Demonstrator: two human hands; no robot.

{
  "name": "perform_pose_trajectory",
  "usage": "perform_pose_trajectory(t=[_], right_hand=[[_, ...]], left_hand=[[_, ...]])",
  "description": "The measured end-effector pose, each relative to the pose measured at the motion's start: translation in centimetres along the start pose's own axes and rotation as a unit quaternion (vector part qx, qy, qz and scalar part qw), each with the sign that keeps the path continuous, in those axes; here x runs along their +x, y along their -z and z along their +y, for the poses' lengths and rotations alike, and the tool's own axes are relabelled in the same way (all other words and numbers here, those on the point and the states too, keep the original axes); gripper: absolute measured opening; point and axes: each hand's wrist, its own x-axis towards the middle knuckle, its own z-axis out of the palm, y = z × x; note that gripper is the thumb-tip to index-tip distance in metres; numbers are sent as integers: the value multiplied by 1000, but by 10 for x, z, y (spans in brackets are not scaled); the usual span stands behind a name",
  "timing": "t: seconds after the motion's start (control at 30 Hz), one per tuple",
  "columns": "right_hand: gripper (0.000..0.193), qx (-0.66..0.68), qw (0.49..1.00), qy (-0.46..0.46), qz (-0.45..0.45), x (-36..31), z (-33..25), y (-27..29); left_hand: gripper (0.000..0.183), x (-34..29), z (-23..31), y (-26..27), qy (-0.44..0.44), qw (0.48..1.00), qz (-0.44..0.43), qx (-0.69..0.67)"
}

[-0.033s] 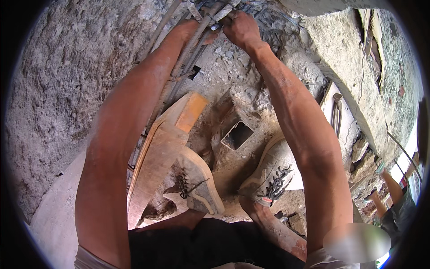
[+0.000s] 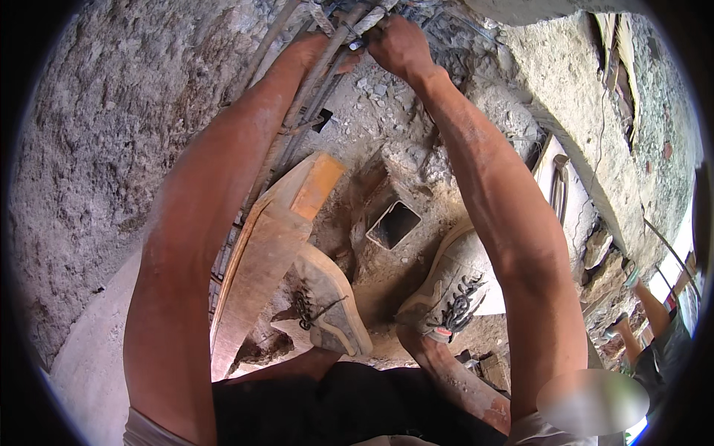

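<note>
At the top of the view, my left hand (image 2: 316, 46) reaches behind a bundle of steel rebar (image 2: 327, 63). Its fingers curl round the bars, and their tips show on the far side. Just to the right, my right hand (image 2: 400, 48) is closed in a fist, back of the hand up. Something dark sits in that fist, mostly hidden by the fingers. Between both hands, a small shiny metal end (image 2: 355, 45) shows against the bars; I cannot tell what it belongs to.
Rough concrete (image 2: 126, 149) rises on the left. A wooden board (image 2: 260, 267) leans beside my left shoe (image 2: 320, 297). A hollow square tube (image 2: 394, 224) stands near my right shoe (image 2: 450, 279). A long-handled metal tool (image 2: 558, 186) lies right. Another person's leg (image 2: 653, 308) shows far right.
My right hand has shifted very slightly to the left. The left hand and the bars look the same.
</note>
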Motion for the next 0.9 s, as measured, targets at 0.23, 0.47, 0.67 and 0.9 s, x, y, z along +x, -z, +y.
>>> perform_pose_trajectory(t=[0.23,0.47,0.67,0.9], right_hand=[[30,406,878,-187,-171,-19,-9,48],[33,-7,995,-95,-3,-40,-12,31],[29,-87,994,-48,-36,-14,-26,7],[17,-90,996,18,-22,-4,0,-6]], left_hand=[[32,-1,-3,-2,-11,1000,2,26],[33,8,-6,-12,-23,998,-9,51],[33,2,1,-12,-40,997,-4,71],[34,1,0,-10,-40,996,1,83]])
